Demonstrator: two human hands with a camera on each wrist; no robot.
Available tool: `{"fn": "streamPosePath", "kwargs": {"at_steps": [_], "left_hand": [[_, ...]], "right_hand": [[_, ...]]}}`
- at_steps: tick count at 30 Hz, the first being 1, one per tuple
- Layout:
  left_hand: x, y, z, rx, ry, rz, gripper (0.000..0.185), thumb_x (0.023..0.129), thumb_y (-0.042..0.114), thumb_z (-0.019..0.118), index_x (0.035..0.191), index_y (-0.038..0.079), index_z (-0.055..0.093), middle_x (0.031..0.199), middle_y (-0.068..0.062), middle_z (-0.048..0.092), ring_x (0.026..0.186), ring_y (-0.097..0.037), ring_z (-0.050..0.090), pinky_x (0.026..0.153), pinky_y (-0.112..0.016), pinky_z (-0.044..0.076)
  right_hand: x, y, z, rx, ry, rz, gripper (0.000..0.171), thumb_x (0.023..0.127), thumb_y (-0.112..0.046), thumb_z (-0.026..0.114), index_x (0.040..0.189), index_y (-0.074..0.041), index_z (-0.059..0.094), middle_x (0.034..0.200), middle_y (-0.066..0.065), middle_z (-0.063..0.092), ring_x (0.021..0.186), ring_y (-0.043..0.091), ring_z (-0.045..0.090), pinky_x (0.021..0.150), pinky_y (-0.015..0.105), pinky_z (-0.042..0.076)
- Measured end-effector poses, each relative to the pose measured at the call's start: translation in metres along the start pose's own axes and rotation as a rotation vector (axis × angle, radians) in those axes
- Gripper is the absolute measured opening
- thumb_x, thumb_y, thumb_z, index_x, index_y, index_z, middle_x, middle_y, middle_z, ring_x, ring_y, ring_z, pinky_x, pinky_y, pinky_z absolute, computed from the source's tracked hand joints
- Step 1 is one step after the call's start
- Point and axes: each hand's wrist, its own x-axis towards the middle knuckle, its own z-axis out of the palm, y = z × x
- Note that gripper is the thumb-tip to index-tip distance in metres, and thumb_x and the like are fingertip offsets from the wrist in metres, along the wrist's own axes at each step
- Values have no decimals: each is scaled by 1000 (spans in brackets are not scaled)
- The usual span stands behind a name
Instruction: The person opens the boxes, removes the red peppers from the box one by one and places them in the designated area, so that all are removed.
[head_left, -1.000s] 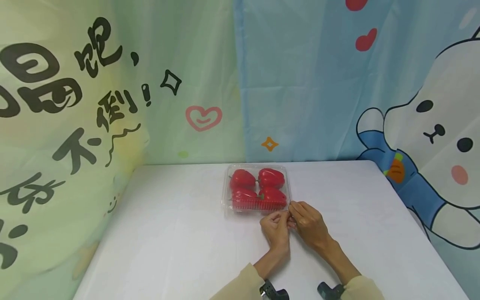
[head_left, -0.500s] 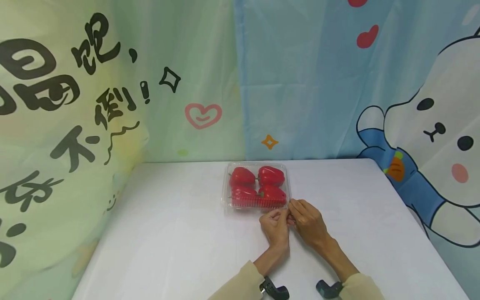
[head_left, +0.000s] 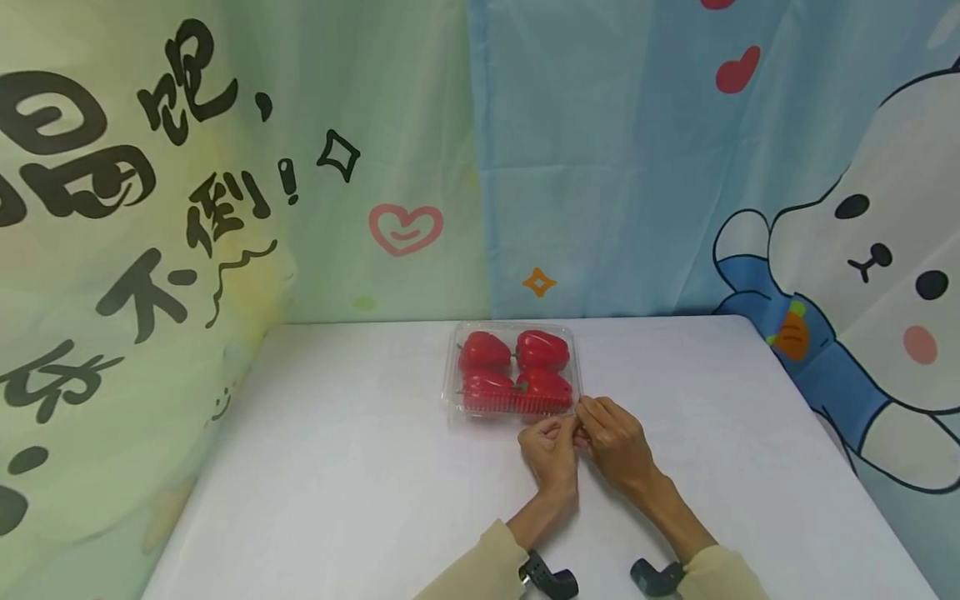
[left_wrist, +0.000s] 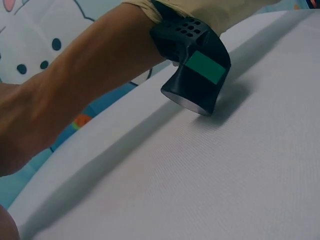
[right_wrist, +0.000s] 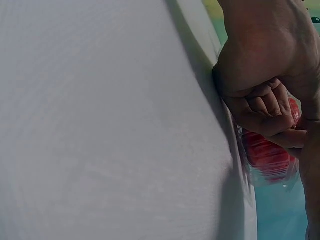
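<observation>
A clear plastic clamshell container (head_left: pixel 452 385) lies on the white table with several red bell peppers (head_left: pixel 543 350) inside. Its ribbed front edge faces me. At its front right corner my left hand (head_left: pixel 551 450) pinches the edge between thumb and index finger, the other fingers curled. Close beside it, my right hand (head_left: pixel 617 442) grips the same corner with bent fingers. The fingertips of both hands nearly meet, and exactly what they hold there is small and partly hidden. In the right wrist view, curled fingers (right_wrist: pixel 270 107) cover part of the container (right_wrist: pixel 270 172).
The white table (head_left: pixel 337 467) reaches back to a printed curtain (head_left: pixel 555 167) with a cartoon bear on the right. Dark wrist devices (head_left: pixel 555 582) sit at both sleeve cuffs, near the tabletop.
The head view has tilted slightly downward, so the scene sits a little higher. Both hands stay at the container's front right corner with no clear movement.
</observation>
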Motion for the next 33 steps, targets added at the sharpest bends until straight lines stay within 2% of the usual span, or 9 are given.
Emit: {"fn": "streamPosePath", "kwargs": {"at_steps": [3, 5, 9, 12, 14, 17, 26, 29, 33], "left_hand": [[1, 0, -1, -2, -6, 14, 11, 86, -12, 72, 80, -21, 72, 64, -28, 70, 47, -4, 59, 46, -17, 49], [2, 0, -1, -10, -13, 4, 10, 85, -15, 70, 78, -22, 71, 64, -30, 70, 47, -5, 60, 46, -17, 49], [3, 4, -2, 21, -20, -49, 12, 89, -11, 69, 80, -19, 72, 73, -39, 71, 48, -8, 66, 50, -20, 56], [4, 7, -4, 81, -5, -87, 17, 95, -1, 72, 85, -13, 76, 82, -38, 75, 53, -11, 73, 56, -21, 60], [3, 8, -5, 94, 0, -104, 18, 98, 3, 73, 87, -11, 77, 87, -38, 77, 57, -13, 76, 60, -21, 61], [2, 8, -7, 88, -2, -106, 16, 97, 1, 73, 87, -11, 77, 86, -37, 77, 58, -14, 76, 60, -21, 61], [4, 7, -8, 77, -15, -117, 16, 96, -2, 71, 85, -11, 78, 78, -30, 78, 54, -8, 72, 58, -19, 59], [4, 8, -9, 87, -14, -162, 17, 97, 2, 72, 88, -10, 80, 80, -27, 80, 56, -8, 73, 58, -18, 58], [2, 11, -11, 83, -40, -220, 18, 99, 5, 72, 96, -11, 81, 85, -26, 81, 58, -7, 75, 60, -17, 58]], "right_hand": [[4, -1, 1, 10, 29, -4, 35, 63, 20, 79, 97, 12, 74, 97, 21, 77, 78, 31, 67, 67, 41, 58], [13, -2, -1, 11, 80, -10, 35, 61, 24, 74, 93, 11, 73, 94, 22, 77, 76, 32, 66, 64, 42, 59], [59, 3, -18, 27, 144, 48, 37, 68, 31, 68, 96, 8, 75, 98, 22, 79, 81, 35, 71, 69, 45, 65], [94, 10, -34, 39, 85, 70, 39, 72, 29, 78, 104, 7, 79, 107, 23, 81, 88, 37, 75, 77, 50, 67], [106, 15, -39, 40, 29, 52, 40, 71, 27, 83, 105, 7, 80, 108, 23, 82, 88, 38, 76, 78, 50, 67], [112, 21, -41, 53, -12, 55, 37, 72, 27, 81, 103, 7, 80, 105, 24, 82, 86, 37, 75, 76, 49, 67], [125, 45, -27, 200, 36, 257, 13, 91, 11, 78, 100, 3, 82, 99, 20, 82, 88, 39, 75, 79, 54, 64], [129, 51, -22, 252, 34, 334, 8, 93, 5, 80, 99, 0, 82, 98, 18, 82, 88, 36, 75, 78, 49, 62], [132, 58, -19, 324, 31, 487, 6, 96, 0, 80, 101, -1, 83, 100, 17, 83, 89, 34, 75, 82, 23, 56]]}}
